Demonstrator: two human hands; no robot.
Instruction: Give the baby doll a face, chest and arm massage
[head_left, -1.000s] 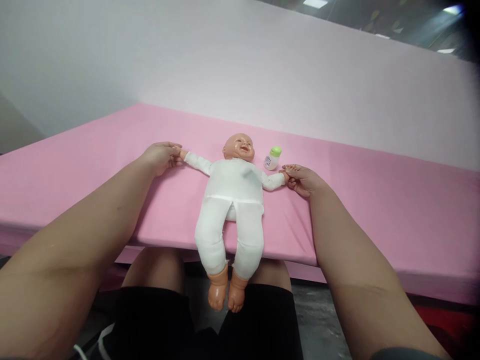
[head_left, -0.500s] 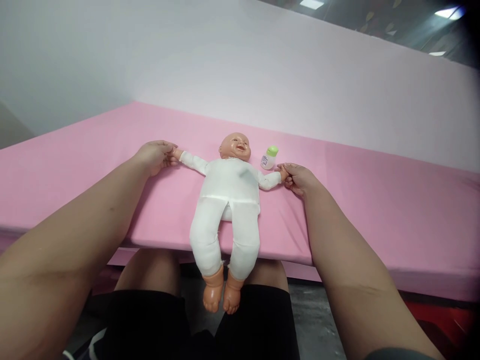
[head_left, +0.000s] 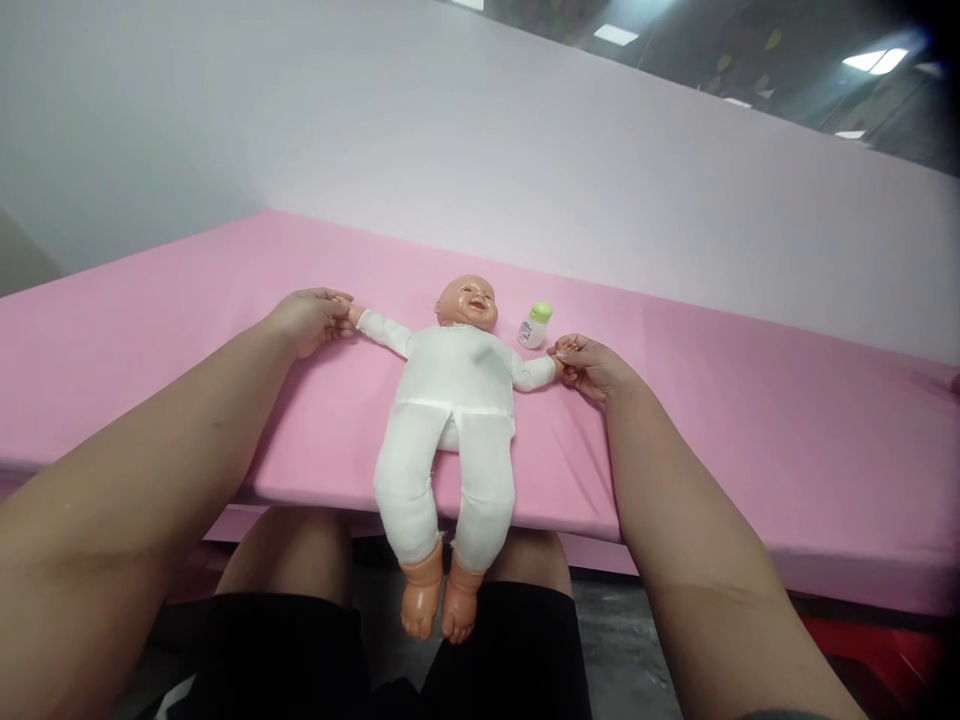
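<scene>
Baby doll (head_left: 456, 385) lies face-up on the pink mattress (head_left: 750, 400), long axis toward me, legs overhanging the edge; my left hand (head_left: 309, 318) and right hand (head_left: 591, 366) each pinch one outstretched doll hand.

Both forearms are bare, with no sleeves, watch or rings visible on the left hand (head_left: 307, 318) or right hand (head_left: 592, 366). Black shorts (head_left: 300, 650) cover the thighs; the knees are bare.
</scene>
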